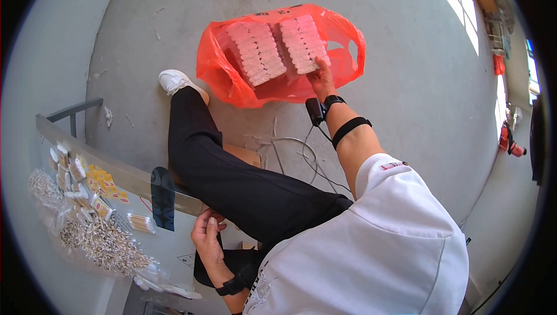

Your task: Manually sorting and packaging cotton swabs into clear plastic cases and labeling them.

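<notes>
An orange-red plastic bag [232,96] lies wide open on the floor in front of me. Inside it are two block-shaped stacks of small white packs, tinted pink by the bag: a left stack [255,54] and a right stack [301,42]. My right hand [322,78] reaches over the near rim, its fingers closed on the lower right corner of the right stack. Down by the table's edge, beside my thigh, is my left hand [209,236]. Its fingers are curled together; whatever they hold, if anything, is hidden.
On the table [130,177] at left lie a heap of loose cotton swabs [101,242], several swab packs [141,223] and yellow-and-white packets [103,180]. A dark patterned strip [163,199] hangs over the table edge. Cables [307,149] run across the floor near my right forearm.
</notes>
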{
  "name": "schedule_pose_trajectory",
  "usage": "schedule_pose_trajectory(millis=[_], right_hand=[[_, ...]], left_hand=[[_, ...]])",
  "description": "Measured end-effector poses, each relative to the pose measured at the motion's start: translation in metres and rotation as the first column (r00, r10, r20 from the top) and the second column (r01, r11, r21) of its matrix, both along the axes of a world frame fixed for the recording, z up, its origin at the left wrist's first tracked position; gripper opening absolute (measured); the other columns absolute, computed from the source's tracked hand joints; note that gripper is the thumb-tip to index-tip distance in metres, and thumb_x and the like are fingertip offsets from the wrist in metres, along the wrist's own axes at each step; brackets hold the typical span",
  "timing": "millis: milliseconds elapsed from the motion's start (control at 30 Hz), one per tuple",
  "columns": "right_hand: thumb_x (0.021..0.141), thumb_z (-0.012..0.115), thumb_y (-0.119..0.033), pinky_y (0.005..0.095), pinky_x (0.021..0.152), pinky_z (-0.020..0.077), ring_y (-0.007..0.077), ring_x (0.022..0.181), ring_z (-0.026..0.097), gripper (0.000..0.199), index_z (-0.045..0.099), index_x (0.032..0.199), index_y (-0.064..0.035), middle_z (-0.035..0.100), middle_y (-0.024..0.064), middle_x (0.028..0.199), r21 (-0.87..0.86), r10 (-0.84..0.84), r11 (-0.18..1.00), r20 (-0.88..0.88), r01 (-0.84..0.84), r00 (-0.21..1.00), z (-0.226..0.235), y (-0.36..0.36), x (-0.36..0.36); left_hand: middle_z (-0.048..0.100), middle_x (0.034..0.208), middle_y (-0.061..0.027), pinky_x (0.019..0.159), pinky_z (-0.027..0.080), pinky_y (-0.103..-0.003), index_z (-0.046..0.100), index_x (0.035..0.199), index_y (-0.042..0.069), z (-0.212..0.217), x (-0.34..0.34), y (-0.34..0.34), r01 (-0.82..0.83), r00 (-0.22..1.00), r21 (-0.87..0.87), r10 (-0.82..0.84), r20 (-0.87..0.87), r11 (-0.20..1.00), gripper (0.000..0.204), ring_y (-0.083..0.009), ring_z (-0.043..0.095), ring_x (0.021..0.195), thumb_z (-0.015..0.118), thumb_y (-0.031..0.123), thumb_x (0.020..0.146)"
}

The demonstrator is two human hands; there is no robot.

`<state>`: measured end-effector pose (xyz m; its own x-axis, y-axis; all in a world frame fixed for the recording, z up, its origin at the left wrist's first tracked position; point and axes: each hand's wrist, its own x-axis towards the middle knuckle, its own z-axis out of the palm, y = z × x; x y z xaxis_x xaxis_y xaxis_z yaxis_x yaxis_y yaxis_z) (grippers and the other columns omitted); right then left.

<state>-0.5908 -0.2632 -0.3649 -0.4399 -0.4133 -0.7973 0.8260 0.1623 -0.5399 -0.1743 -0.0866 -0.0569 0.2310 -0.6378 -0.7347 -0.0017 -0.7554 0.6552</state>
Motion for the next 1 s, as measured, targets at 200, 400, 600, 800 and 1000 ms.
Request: schedule_pose_trajectory(millis=[200, 400, 600, 800, 1000], right_hand=[[0.069, 0.078, -0.027, 0.0348, 0.075, 0.0483, 0.0208, 0.081, 0.057, 0.041, 0.061, 0.103, -0.0109, 0.064, 0.0064, 0.089, -0.063, 0.072, 0.995, -0.050, -0.075, 0.996, 0.011, -0.001, -0.030], [0.066, 0.078, -0.032, 0.0378, 0.082, 0.0473, 0.0229, 0.082, 0.059, 0.052, 0.060, 0.109, -0.0117, 0.065, 0.0056, 0.088, -0.128, 0.155, 0.981, 0.039, -0.149, 0.987, 0.045, 0.036, -0.008], [0.075, 0.071, -0.019, 0.0475, 0.107, 0.0379, 0.0293, 0.124, 0.050, 0.071, 0.042, 0.137, -0.0035, 0.053, 0.0121, 0.134, -0.479, 0.341, 0.841, 0.106, -0.253, 0.934, 0.111, 0.112, -0.041], [0.064, 0.072, -0.025, 0.0429, 0.105, 0.0416, 0.0314, 0.120, 0.054, 0.087, 0.038, 0.139, 0.0018, 0.054, 0.0154, 0.132, -0.452, 0.696, 0.619, -0.064, -0.642, 0.716, 0.163, 0.075, -0.047], [0.059, 0.071, -0.026, 0.0349, 0.098, 0.0447, 0.0252, 0.108, 0.059, 0.081, 0.046, 0.130, 0.0036, 0.062, 0.0126, 0.117, -0.524, 0.942, -0.055, -0.309, -0.850, 0.129, 0.274, -0.008, 0.128]], left_hand=[[0.066, 0.100, -0.0105, 0.073, 0.052, -0.027, 0.058, 0.117, -0.004, 0.000, -0.005, -0.007, 0.019, 0.999, -0.040, -0.020, -0.034, 0.999, 0.029, -0.0172, 0.065, 0.087, 0.058, 0.013, 0.093], [0.066, 0.101, -0.0131, 0.074, 0.052, -0.028, 0.055, 0.120, -0.005, 0.015, -0.008, -0.003, 0.025, 1.000, -0.125, -0.025, -0.001, 0.992, 0.035, -0.0185, 0.064, 0.088, 0.059, 0.017, 0.093], [0.066, 0.103, -0.0126, 0.075, 0.051, -0.025, 0.057, 0.120, -0.005, 0.023, -0.019, 0.005, 0.060, 0.998, -0.288, -0.046, 0.053, 0.956, 0.030, -0.0163, 0.065, 0.089, 0.059, 0.008, 0.093], [0.061, 0.115, -0.0149, 0.083, 0.051, -0.029, 0.051, 0.128, -0.003, 0.048, -0.015, 0.016, -0.078, 0.993, -0.535, 0.111, 0.029, 0.841, 0.048, -0.0197, 0.061, 0.103, 0.066, 0.020, 0.090], [0.054, 0.128, -0.0163, 0.089, 0.049, -0.035, 0.038, 0.140, -0.003, 0.064, 0.008, 0.042, -0.373, 0.928, -0.705, 0.260, -0.269, 0.604, 0.089, -0.0233, 0.055, 0.114, 0.078, 0.043, 0.076]])
